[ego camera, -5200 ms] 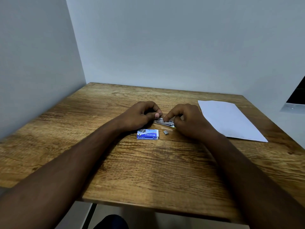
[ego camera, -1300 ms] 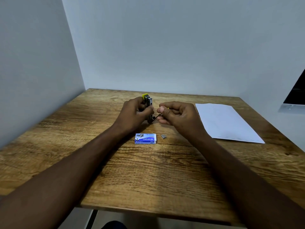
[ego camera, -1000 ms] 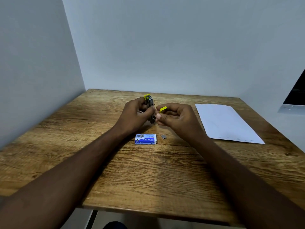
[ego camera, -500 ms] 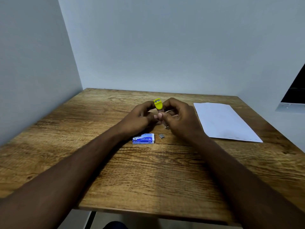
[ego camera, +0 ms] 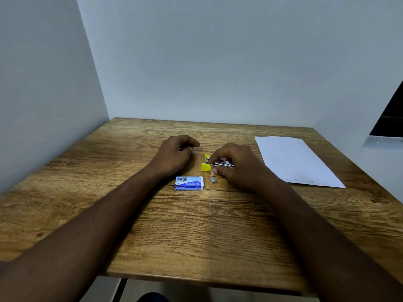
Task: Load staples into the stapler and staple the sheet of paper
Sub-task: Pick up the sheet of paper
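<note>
A small metal stapler (ego camera: 214, 164) with yellow ends lies low over the wooden table (ego camera: 196, 225), held by my right hand (ego camera: 237, 165), whose fingers cover most of its body. My left hand (ego camera: 175, 156) rests on the table to the left of it, fingers curled; something thin and silvery shows between the fingertips, too small to identify. A blue staple box (ego camera: 189, 183) lies just in front of the left wrist. A short strip of staples (ego camera: 213, 180) lies loose beside the box. The white sheet of paper (ego camera: 294, 160) lies flat at the right.
Pale walls close the table on the left and at the back. A dark window with a white sill (ego camera: 386, 131) shows at the far right. The table's front edge is near my body.
Both hands held the stapler upright above the table; now they have parted. The right hand has brought the stapler down to the table, and the left hand has moved left.
</note>
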